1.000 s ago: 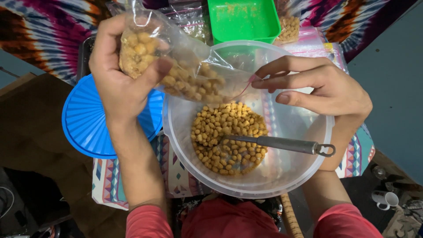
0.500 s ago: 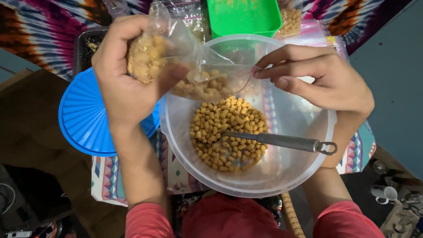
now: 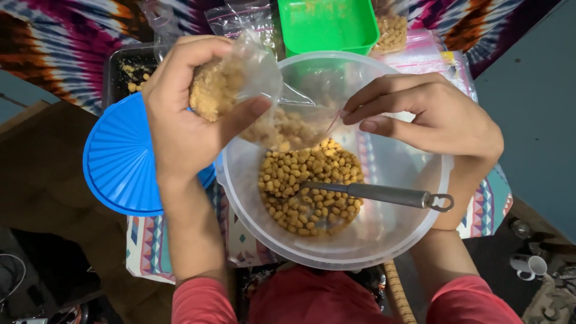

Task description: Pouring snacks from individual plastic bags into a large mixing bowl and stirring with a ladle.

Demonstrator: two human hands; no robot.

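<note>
Two hands on it: our left hand (image 3: pixel 186 126) grips the fat end of the clear nut bag (image 3: pixel 264 102), our right hand (image 3: pixel 432 117) pinches its mouth, slanting down toward the bowl (image 3: pixel 390 240) at the cloth's near edge.

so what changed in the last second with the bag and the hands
The left hand has squeezed tighter round the clear bag of snacks, bunching it. The right hand keeps its pinch on the bag's edge. The bowl, the spoon and the blue lid stayed put.
</note>
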